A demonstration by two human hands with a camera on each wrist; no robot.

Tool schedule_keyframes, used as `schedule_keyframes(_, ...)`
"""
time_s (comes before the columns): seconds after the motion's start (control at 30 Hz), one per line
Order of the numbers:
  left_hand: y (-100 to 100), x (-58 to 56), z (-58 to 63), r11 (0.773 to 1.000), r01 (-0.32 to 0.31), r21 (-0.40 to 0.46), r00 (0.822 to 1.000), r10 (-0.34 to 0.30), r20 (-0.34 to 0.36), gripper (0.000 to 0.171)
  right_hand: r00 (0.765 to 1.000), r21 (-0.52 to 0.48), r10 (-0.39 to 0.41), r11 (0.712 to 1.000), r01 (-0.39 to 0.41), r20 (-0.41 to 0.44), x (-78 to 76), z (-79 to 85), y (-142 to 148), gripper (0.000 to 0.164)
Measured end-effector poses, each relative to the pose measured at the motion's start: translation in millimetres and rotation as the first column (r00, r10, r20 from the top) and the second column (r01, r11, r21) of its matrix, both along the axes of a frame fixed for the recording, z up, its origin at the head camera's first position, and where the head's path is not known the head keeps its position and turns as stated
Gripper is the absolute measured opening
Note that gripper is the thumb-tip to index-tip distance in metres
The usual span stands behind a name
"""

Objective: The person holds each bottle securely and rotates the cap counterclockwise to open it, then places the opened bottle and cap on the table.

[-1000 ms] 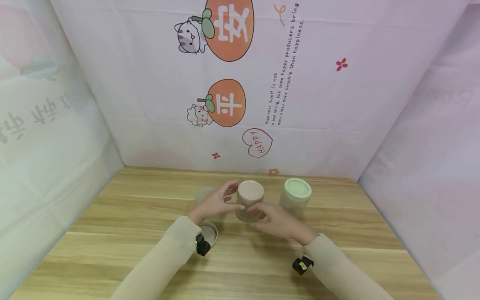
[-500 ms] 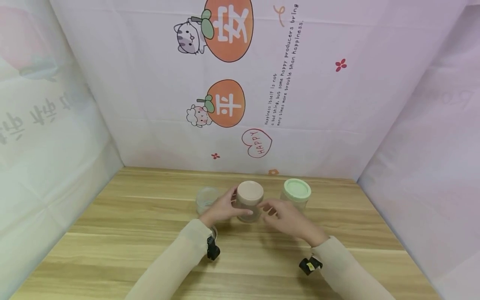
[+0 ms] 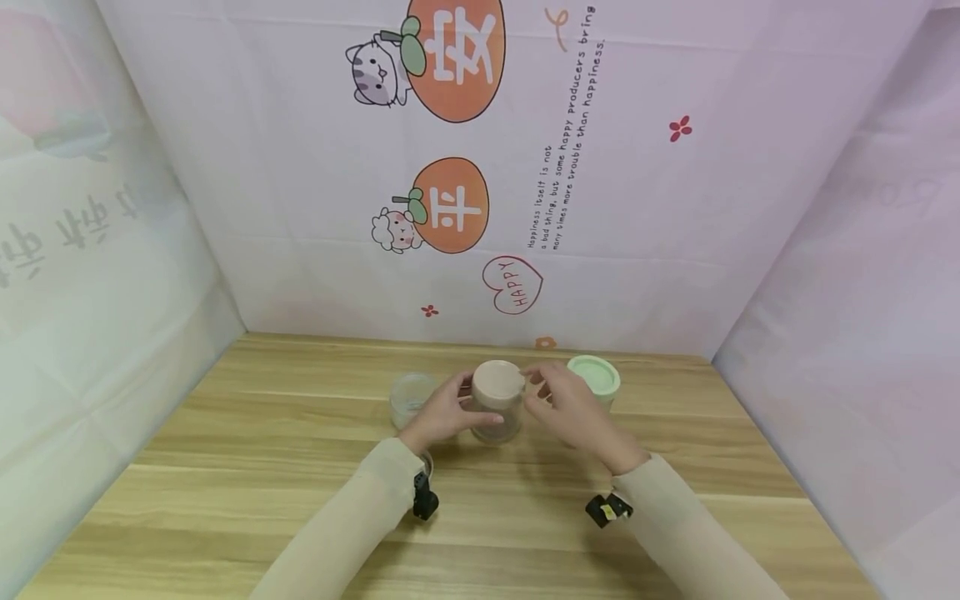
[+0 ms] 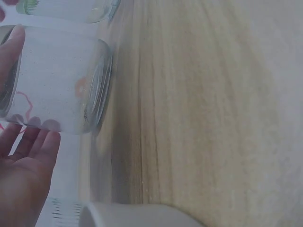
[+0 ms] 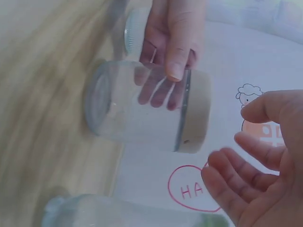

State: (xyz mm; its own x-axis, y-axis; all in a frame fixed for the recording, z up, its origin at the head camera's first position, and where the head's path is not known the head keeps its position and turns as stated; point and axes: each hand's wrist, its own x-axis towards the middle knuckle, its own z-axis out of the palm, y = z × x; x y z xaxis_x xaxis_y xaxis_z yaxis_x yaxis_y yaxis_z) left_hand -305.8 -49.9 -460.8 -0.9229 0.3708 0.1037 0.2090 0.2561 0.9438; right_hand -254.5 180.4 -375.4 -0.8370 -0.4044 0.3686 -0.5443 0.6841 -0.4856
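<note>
A clear glass jar [image 3: 495, 423] with a beige lid [image 3: 497, 379] on it stands upright near the middle of the table. My left hand [image 3: 441, 414] holds its side, thumb across the front and fingers behind the glass. Beside the lid, on the right, is my right hand [image 3: 568, 410]. Its relaxed, spread fingers stand a little apart from the lid [image 5: 196, 113] in the right wrist view. Nothing is visible inside the jar [image 4: 57, 80] in the left wrist view.
To the right, partly behind my right hand, stands a jar with a green lid [image 3: 595, 375]. Left of my left hand is a glass jar [image 3: 408, 392] without a lid. A round lid [image 3: 428, 463] shows partly by my left wrist. A printed cloth [image 3: 630, 275] hangs behind the table.
My left hand has closed around the jar's side from a looser pose. My right hand moved back from the jar's front, then rose to lid height. The jar has stayed in place.
</note>
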Motion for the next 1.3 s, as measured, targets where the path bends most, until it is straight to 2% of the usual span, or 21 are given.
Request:
schedule_keyframes(0.13, -2, -0.5, -0.1, 1.0, 0.008, -0.004, 1.0, -0.008, -0.01, 0.09, 0.999, 0.126, -0.045, 0.991, 0.046, -0.008, -10.3, 6.3, -13, 0.05)
schedule_keyframes(0.3, -3, 0.1, 0.6, 1.0, 0.017, 0.012, 1.0, -0.017, -0.012, 0.085, 0.993, 0.32, -0.114, 0.94, 0.118, -0.03, -22.5, 8.7, -32, 0.065)
schedule_keyframes(0.4, -3, 0.6, 1.2, 1.0, 0.024, 0.017, 1.0, -0.024, -0.01, 0.084, 0.989, 0.386, -0.139, 0.911, 0.145, -0.043, -26.6, 8.3, -39, 0.069)
schedule_keyframes(0.47, -3, 0.9, 1.4, 1.0, 0.03, 0.008, 1.0, -0.03, -0.009, 0.084, 0.989, 0.406, -0.146, 0.902, 0.146, -0.03, -28.1, 8.2, -42, 0.072)
schedule_keyframes(0.57, -3, 2.1, 2.1, 0.999, 0.034, -0.024, 0.999, -0.034, -0.01, 0.085, 0.988, 0.418, -0.153, 0.898, 0.138, 0.003, -31.7, 6.5, -44, 0.076)
schedule_keyframes(0.67, -4, 3.5, 3.5, 0.998, 0.037, -0.048, 0.999, -0.037, -0.008, 0.086, 0.988, 0.396, -0.148, 0.911, 0.118, 0.046, -35.7, 4.4, -44, 0.076)
schedule_keyframes(0.83, -6, 5.0, 5.8, 0.998, 0.064, -0.024, 0.998, -0.064, -0.003, 0.087, 0.989, 0.348, -0.117, 0.934, 0.079, 0.09, -40.1, 2.8, -44, 0.074)
schedule_keyframes(1.1, -5, 3.3, 4.5, 0.997, 0.07, -0.025, 0.998, -0.07, -0.007, 0.089, 0.992, 0.318, -0.086, 0.947, 0.054, 0.088, -43.7, 0.7, -41, 0.073)
schedule_keyframes(1.3, -5, 0.3, 2.7, 0.996, 0.092, 0.007, 0.996, -0.092, -0.01, 0.085, 0.996, 0.312, -0.048, 0.95, 0.023, 0.074, -43.6, 0.6, -38, 0.073)
